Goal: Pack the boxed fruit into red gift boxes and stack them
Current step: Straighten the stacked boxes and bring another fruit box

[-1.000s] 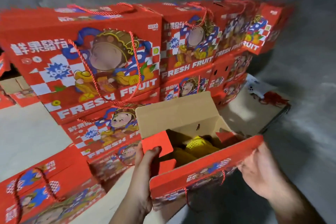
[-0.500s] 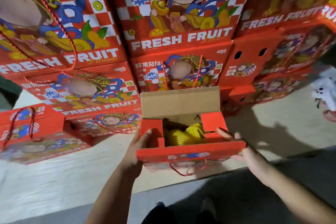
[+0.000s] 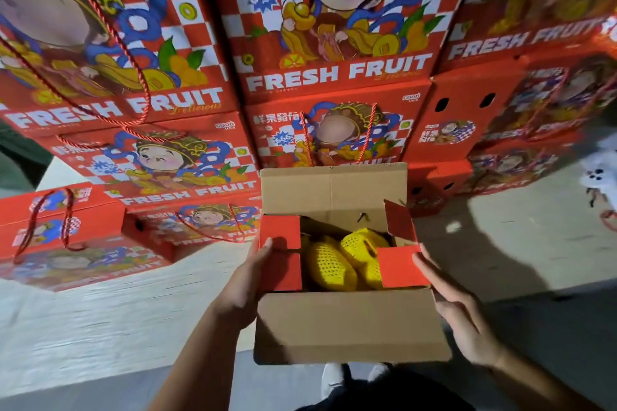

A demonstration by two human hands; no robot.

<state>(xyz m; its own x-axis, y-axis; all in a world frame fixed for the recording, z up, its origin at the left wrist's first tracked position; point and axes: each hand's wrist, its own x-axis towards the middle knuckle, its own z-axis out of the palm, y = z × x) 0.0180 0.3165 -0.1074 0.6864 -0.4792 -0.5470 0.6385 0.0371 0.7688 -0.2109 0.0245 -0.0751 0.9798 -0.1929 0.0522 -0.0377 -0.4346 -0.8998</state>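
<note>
An open red gift box (image 3: 347,327) is held in front of me, its brown near flap folded towards me and its far flap (image 3: 334,187) standing up. Inside lie fruits in yellow foam net sleeves (image 3: 334,260). My left hand (image 3: 247,280) grips the box's left side, thumb on the red left side flap (image 3: 280,243). My right hand (image 3: 457,304) lies with straight fingers against the box's right side, fingertips touching the red right side flap (image 3: 400,265).
A wall of closed red FRESH FRUIT gift boxes (image 3: 337,77) with red rope handles is stacked just behind the open box. More closed boxes (image 3: 66,233) lie low at the left on a pale floor sheet (image 3: 100,327). My shoes (image 3: 334,377) show below the box.
The view has dropped and come closer to the stack. The box's near flap has swung down towards me, showing its brown inside. My right fingers have moved onto the right side flap.
</note>
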